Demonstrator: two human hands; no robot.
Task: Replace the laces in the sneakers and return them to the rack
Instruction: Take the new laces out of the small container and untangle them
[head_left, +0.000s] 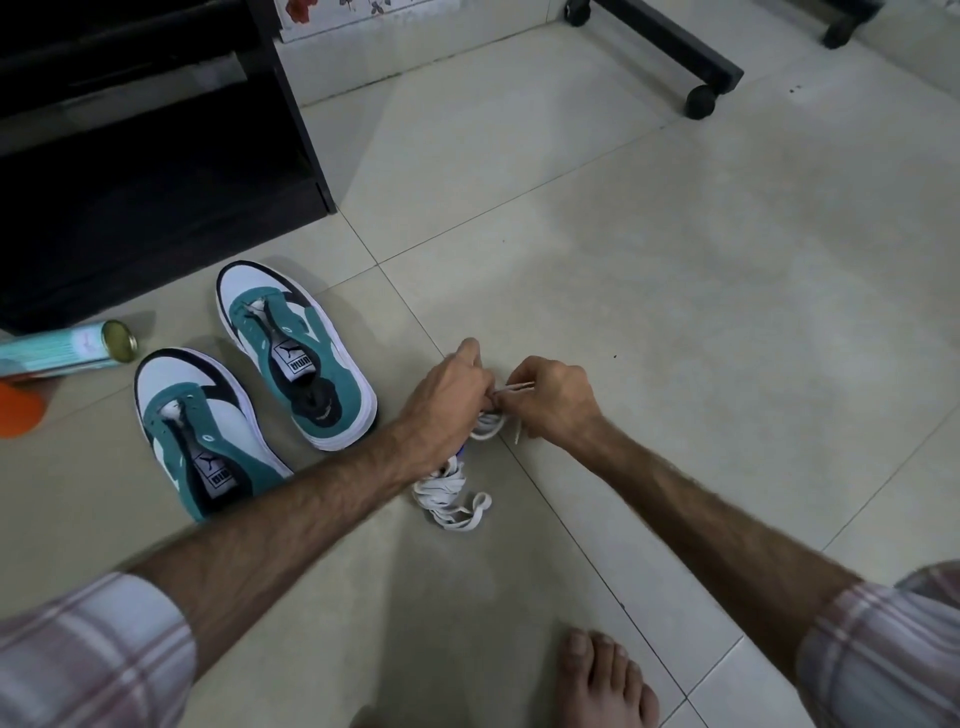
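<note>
laces: white bundle of laces (457, 491) is laid on the tiled floor (649, 270), mostly below and under the left hand; upper loops are lifted between both hands
left hand: left hand (449, 392) is curled, the bundle's top is pinched at the fingertips; bundle hangs just beneath the wrist
right hand: right hand (553, 400) is curled, a lace end is pinched, tips are seen poking out above the knuckles; a second tip dangles below
hands: fingertips are touching over the laces
sneakers: two teal-and-white sneakers (249, 384) are set side by side, unlaced, left of the hands, apart from the bundle
rack: dark rack (145, 156) is stood behind the sneakers
can: can (67, 351) is laid on its side at the left edge
foot: bare foot (605, 680) is seen at the bottom
</note>
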